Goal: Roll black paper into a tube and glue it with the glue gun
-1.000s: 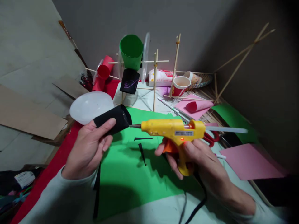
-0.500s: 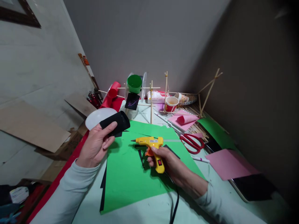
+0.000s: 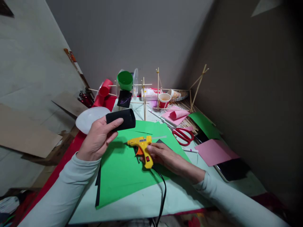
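One black paper tube (image 3: 121, 119) sits in the grip of the left hand (image 3: 99, 138), thumb closed over its top and fingers under it, held up above the table (image 3: 180, 198). One yellow glue gun (image 3: 141, 147) is clasped by the right hand (image 3: 163, 154), fingers wrapped round its handle, nozzle pointing toward the left grip and sitting low over the one large green sheet (image 3: 127, 170) that lies beneath both grips.

Beyond the right grip lie one pair of red scissors (image 3: 182, 135) and two pink sheets, the nearer one (image 3: 215, 152) off to its right. Past the left grip stands one white plate (image 3: 91, 114), touching distance behind the tube; farther back one green cup (image 3: 125, 80) hangs on a stick frame (image 3: 144, 97), and one paper cup (image 3: 164, 100) stands near it.

Compared with half a second ago, the glue gun has come lower and closer to the green sheet, while the tube has stayed raised in the left grip, now turned more level.
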`<action>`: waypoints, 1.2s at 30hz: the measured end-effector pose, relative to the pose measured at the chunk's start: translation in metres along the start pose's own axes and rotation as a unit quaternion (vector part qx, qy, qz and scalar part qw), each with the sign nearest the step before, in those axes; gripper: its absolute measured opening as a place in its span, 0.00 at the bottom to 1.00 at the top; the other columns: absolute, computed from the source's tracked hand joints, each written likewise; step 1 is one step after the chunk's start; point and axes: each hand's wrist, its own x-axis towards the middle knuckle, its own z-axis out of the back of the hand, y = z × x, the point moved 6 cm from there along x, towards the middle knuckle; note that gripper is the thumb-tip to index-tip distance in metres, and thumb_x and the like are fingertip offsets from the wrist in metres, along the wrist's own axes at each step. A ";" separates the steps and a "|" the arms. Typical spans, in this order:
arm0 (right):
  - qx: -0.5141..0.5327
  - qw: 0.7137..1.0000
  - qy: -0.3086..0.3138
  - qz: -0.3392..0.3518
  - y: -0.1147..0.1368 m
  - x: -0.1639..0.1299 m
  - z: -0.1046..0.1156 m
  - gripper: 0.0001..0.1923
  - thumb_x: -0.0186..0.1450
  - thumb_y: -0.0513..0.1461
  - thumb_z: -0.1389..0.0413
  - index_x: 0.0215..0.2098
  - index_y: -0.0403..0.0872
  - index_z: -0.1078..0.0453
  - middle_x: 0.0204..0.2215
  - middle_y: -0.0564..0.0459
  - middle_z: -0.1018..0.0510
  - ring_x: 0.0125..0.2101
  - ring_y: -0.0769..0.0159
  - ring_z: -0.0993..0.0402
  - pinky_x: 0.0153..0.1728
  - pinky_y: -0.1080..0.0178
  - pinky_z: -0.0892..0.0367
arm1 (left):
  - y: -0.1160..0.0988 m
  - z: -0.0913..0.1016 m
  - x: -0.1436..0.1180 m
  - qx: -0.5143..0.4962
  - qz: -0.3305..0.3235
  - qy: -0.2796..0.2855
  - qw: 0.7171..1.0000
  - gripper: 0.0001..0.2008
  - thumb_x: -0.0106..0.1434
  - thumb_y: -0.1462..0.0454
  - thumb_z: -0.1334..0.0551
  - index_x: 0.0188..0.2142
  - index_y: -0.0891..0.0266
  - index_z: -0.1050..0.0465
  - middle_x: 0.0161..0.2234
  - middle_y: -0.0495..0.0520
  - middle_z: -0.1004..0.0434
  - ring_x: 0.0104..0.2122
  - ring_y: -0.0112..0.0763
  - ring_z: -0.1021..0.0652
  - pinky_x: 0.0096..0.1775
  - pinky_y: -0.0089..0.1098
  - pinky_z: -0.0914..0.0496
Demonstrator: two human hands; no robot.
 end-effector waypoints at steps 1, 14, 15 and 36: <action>-0.056 0.998 -0.008 0.009 0.005 -0.005 0.006 0.20 0.68 0.52 0.45 0.40 0.43 0.27 0.33 0.49 0.22 0.31 0.66 0.25 0.37 0.61 0.30 | 0.002 -0.003 -0.002 0.005 -0.002 -0.002 1.000 0.17 0.45 0.62 0.21 0.31 0.66 0.24 0.26 0.47 0.25 0.14 0.12 0.39 0.10 0.15 0.47; -0.186 0.912 -0.223 0.291 0.097 -0.034 0.020 0.15 0.64 0.41 0.39 0.45 0.50 0.38 0.42 0.53 0.25 0.40 0.65 0.30 0.43 0.59 0.32 | 0.034 -0.051 -0.022 0.083 -0.006 0.021 0.996 0.17 0.50 0.60 0.23 0.34 0.68 0.23 0.24 0.46 0.27 0.13 0.11 0.41 0.13 0.18 0.49; -0.176 0.912 -0.226 0.295 0.094 -0.033 0.020 0.16 0.63 0.40 0.39 0.46 0.50 0.39 0.42 0.53 0.26 0.40 0.65 0.30 0.43 0.59 0.32 | 0.035 -0.053 -0.023 0.084 -0.004 0.021 0.996 0.17 0.50 0.60 0.24 0.34 0.68 0.23 0.24 0.46 0.27 0.13 0.11 0.41 0.13 0.18 0.49; -0.202 0.918 -0.225 0.257 0.077 -0.022 0.018 0.26 0.58 0.38 0.41 0.53 0.49 0.42 0.38 0.55 0.30 0.38 0.64 0.29 0.43 0.58 0.32 | 0.048 -0.049 -0.027 0.148 -0.047 0.008 0.988 0.11 0.57 0.59 0.27 0.31 0.61 0.25 0.19 0.42 0.32 0.13 0.17 0.39 0.16 0.25 0.46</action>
